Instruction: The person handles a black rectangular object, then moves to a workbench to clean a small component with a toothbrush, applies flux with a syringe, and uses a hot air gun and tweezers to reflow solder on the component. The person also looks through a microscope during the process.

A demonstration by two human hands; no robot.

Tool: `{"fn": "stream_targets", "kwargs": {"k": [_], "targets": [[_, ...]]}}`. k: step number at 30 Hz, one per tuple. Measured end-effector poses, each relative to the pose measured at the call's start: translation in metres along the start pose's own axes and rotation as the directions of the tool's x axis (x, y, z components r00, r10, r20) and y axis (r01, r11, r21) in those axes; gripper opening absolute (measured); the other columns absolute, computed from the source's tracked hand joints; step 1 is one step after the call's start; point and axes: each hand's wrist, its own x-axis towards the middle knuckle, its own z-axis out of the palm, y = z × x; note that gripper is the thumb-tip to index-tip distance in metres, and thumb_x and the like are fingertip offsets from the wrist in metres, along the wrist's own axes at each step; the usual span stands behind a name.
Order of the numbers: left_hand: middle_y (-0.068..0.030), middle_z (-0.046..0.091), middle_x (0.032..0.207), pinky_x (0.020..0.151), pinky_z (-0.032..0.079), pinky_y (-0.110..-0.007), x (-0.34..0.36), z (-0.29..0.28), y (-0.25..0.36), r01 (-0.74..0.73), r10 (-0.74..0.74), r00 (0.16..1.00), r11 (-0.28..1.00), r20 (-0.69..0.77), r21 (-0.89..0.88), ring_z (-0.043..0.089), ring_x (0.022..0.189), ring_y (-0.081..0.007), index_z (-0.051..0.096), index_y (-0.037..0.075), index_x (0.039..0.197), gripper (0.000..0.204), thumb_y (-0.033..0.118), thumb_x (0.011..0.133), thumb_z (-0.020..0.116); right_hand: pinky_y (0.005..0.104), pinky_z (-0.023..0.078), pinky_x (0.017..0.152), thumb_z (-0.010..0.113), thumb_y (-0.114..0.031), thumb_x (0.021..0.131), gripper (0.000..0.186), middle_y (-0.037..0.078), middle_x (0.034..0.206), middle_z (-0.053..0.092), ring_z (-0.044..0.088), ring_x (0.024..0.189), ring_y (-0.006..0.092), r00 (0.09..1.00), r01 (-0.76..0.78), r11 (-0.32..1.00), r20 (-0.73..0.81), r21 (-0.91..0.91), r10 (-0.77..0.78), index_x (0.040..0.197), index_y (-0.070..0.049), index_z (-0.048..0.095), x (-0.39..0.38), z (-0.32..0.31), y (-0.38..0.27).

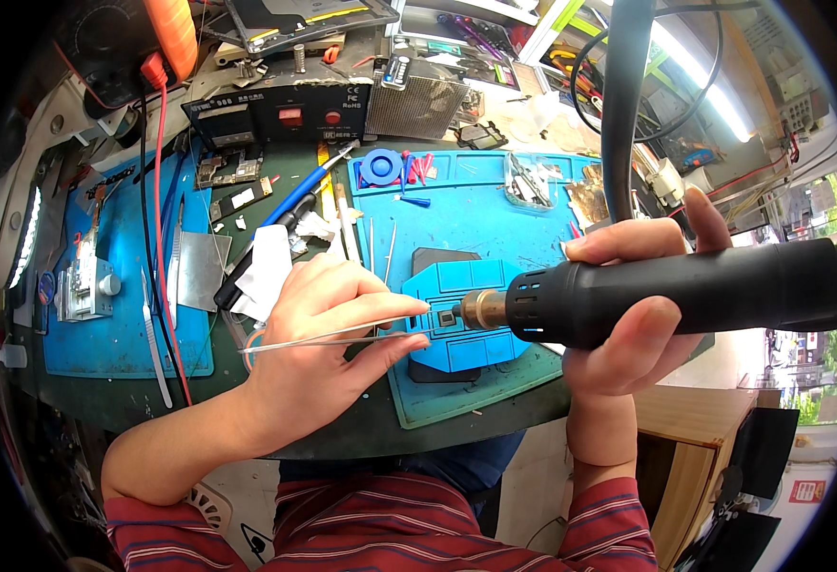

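Note:
My left hand pinches a pair of metal tweezers between thumb and fingers. The tips reach over a small dark chip in the middle of a blue holder; whether they touch it I cannot tell. From the right, my right hand grips the black handle of a hot air gun. Its metal nozzle points left, close above the chip and hiding part of the holder. Beneath the holder shows a dark base, standing on a blue work mat.
A black control box stands at the back, near a multimeter with red and black leads. Left of my hand lie a blue pen-like tool and more tweezers. The gun's thick cable rises behind my right hand. A small bag of parts lies on the mat.

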Motion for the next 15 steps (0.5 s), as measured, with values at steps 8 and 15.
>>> {"fn": "stream_targets", "kwargs": {"k": [8,15], "targets": [[-0.0009,0.065,0.084,0.077,0.041,-0.034,-0.001,-0.001,0.000,0.001,-0.001,1.000,1.000,-0.005,0.001,0.057,0.080,-0.0202,0.079,0.011,0.107,0.032,0.015,0.077,0.090,0.0275,0.050,0.084,0.069,-0.049,0.096,0.079,0.014,0.096,0.072,0.063,0.080,0.0141,0.975,-0.188,0.982,0.125,0.028,0.183,0.141,0.007,0.034,0.008,-0.011,-0.014],[-0.0008,0.065,0.084,0.077,0.042,-0.034,-0.001,0.000,0.000,0.000,0.000,1.000,1.000,-0.003,0.000,0.057,0.080,-0.0200,0.079,0.011,0.108,0.032,0.014,0.077,0.089,0.0301,0.048,0.091,0.068,-0.047,0.095,0.067,0.012,0.096,0.073,0.063,0.096,0.0166,0.980,-0.195,0.969,-0.011,0.154,0.199,0.133,0.004,0.046,-0.008,0.004,-0.003]]}}
